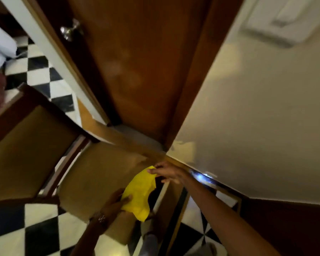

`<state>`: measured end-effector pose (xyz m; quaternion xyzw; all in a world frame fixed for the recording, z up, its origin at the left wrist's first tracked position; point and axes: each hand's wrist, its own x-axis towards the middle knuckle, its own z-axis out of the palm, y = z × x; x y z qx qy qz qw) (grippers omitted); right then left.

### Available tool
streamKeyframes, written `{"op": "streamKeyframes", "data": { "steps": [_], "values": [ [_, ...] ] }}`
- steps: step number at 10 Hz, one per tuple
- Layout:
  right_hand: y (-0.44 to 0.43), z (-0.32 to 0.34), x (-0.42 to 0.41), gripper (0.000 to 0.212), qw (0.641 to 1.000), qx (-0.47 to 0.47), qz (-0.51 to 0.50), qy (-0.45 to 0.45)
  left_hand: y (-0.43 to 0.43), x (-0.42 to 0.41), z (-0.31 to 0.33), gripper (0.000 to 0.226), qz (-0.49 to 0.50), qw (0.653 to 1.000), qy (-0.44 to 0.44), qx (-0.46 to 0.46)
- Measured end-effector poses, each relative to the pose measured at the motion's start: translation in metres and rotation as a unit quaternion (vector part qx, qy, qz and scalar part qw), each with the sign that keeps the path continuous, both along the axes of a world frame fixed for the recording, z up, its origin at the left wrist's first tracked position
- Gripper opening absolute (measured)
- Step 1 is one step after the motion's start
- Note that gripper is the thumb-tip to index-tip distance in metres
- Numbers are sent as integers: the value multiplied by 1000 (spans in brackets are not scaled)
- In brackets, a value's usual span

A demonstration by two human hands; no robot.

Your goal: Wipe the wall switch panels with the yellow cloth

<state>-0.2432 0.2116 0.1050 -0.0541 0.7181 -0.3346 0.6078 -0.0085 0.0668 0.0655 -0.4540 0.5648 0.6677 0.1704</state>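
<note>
Yellow cloth [139, 193] stretched lengthwise over the chair seat [100, 172], long axis running near-L to far-R, bright, crumpled, w/ left hand [116, 199] pinching its near end & right hand [165, 172] gripping the far corner.

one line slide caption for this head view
Both hands, left hand and right hand, hold the yellow cloth above a chair.
</note>
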Motion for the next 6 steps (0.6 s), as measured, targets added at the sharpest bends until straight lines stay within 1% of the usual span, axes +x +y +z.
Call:
{"op": "streamKeyframes", "data": {
  "steps": [1, 2, 3, 4, 5, 6],
  "values": [
    [-49, -72, 26, 43, 999, 7, -20, -27, -27, 34, -69, 17, 74, 995, -53, 45],
    [-86, -136, 52, 24, 999, -1, -25, 31, -47, 62, -134, 18, 121, 989, -83, 36],
    [-99, -181, 77, 24, 980, 6, 86, 180, -56, 85, -183, 38, 77, 985, -147, -54],
    [-97, -204, 100, 40, 926, -23, 247, 285, -55, 96, -199, 48, -75, 954, -198, -213],
    [-97, -195, 101, 46, 869, 20, 345, 355, -54, 77, -177, 69, -234, 895, -261, -276],
    [-90, -165, 80, 55, 850, 7, 352, 392, -51, 57, -136, 84, -320, 847, -295, -306]
  ]
}}
